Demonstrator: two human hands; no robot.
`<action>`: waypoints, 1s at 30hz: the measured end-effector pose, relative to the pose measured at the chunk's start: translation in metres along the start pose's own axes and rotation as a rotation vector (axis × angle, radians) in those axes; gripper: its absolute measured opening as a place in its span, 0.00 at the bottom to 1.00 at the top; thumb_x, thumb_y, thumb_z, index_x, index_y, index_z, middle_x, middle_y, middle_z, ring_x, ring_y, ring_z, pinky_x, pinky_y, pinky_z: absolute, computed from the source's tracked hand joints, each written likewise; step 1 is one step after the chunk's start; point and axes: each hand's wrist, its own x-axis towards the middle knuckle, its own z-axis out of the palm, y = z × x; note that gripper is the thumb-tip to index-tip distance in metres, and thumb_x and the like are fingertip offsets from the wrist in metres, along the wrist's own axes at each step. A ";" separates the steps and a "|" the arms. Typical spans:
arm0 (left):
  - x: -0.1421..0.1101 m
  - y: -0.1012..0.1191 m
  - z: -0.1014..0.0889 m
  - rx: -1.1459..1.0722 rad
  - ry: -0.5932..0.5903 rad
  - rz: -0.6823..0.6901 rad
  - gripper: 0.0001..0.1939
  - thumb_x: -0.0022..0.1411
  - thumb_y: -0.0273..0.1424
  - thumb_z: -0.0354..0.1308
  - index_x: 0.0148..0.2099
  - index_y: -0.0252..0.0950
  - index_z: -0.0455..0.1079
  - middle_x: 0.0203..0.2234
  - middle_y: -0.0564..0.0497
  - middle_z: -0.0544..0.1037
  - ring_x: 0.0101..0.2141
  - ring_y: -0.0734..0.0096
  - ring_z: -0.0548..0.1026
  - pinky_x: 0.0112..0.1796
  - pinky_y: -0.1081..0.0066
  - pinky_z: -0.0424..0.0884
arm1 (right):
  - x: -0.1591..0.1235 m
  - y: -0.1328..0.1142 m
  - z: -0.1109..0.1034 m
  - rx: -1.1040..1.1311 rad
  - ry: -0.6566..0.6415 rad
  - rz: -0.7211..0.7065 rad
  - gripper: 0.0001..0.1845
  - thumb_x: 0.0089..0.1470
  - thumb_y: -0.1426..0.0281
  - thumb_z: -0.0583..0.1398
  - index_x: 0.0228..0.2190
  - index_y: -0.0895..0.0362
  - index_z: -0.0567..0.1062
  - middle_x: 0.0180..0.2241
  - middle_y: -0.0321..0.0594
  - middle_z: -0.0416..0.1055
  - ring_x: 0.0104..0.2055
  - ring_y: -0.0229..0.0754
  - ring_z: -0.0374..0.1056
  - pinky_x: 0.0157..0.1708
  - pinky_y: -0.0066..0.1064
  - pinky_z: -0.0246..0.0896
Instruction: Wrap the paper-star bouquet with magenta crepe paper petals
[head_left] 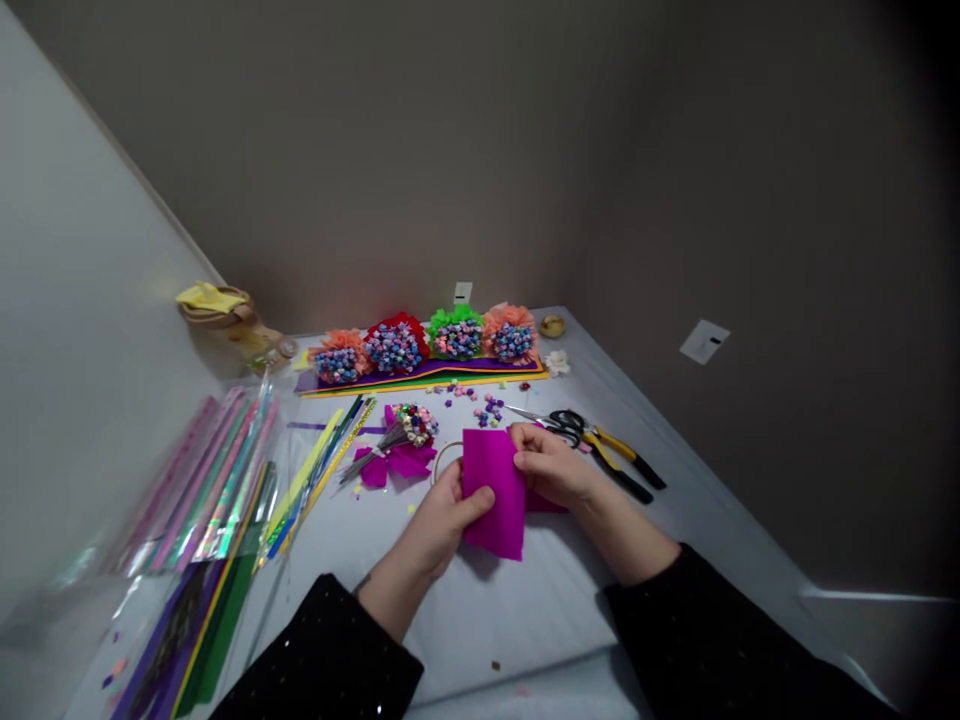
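A magenta sheet of crepe paper (493,488) is held up over the white table (525,610) between both hands. My left hand (444,520) pinches its lower left edge with thumb on top. My right hand (550,466) grips its upper right edge, fingers curled. More magenta paper lies under the right hand. Both sleeves are black.
A half-made bouquet of small beads on wire stems with magenta paper (401,445) lies left of the hands. Scissors (559,421) and yellow-handled pliers (621,460) lie to the right. Several finished paper bouquets (427,342) line the back. Glossy paper strips (217,480) lie at left.
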 end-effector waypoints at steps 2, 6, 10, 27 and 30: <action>-0.003 0.005 -0.001 -0.068 0.065 -0.020 0.28 0.46 0.36 0.70 0.48 0.33 0.67 0.40 0.43 0.78 0.40 0.61 0.76 0.43 0.65 0.69 | 0.001 0.003 0.004 0.004 0.011 0.008 0.22 0.37 0.65 0.71 0.25 0.56 0.63 0.17 0.25 0.61 0.17 0.29 0.54 0.18 0.21 0.45; -0.005 0.007 -0.006 -0.068 0.183 -0.009 0.23 0.44 0.33 0.70 0.42 0.33 0.69 0.31 0.49 0.78 0.32 0.68 0.74 0.37 0.69 0.68 | -0.001 0.002 0.008 0.084 0.063 0.061 0.26 0.34 0.65 0.73 0.35 0.55 0.68 0.24 0.28 0.68 0.20 0.30 0.62 0.21 0.21 0.51; -0.003 0.002 -0.009 -0.008 0.303 0.064 0.17 0.44 0.30 0.68 0.36 0.35 0.66 0.26 0.55 0.73 0.29 0.73 0.71 0.34 0.72 0.66 | -0.003 0.008 0.006 0.054 -0.052 0.227 0.28 0.31 0.59 0.74 0.32 0.59 0.71 0.19 0.29 0.65 0.17 0.27 0.55 0.17 0.21 0.43; -0.005 0.004 -0.007 -0.045 0.288 0.094 0.31 0.37 0.30 0.73 0.44 0.38 0.63 0.32 0.53 0.75 0.33 0.69 0.73 0.36 0.70 0.70 | -0.005 0.020 0.009 0.072 0.148 0.177 0.18 0.37 0.66 0.72 0.31 0.58 0.74 0.26 0.36 0.76 0.27 0.39 0.71 0.31 0.30 0.63; -0.006 0.009 -0.008 -0.136 0.167 0.029 0.32 0.38 0.28 0.73 0.48 0.34 0.67 0.38 0.47 0.77 0.37 0.65 0.75 0.40 0.67 0.71 | -0.005 0.010 0.005 0.139 0.229 0.106 0.21 0.36 0.67 0.71 0.35 0.56 0.75 0.27 0.36 0.77 0.28 0.41 0.72 0.32 0.32 0.65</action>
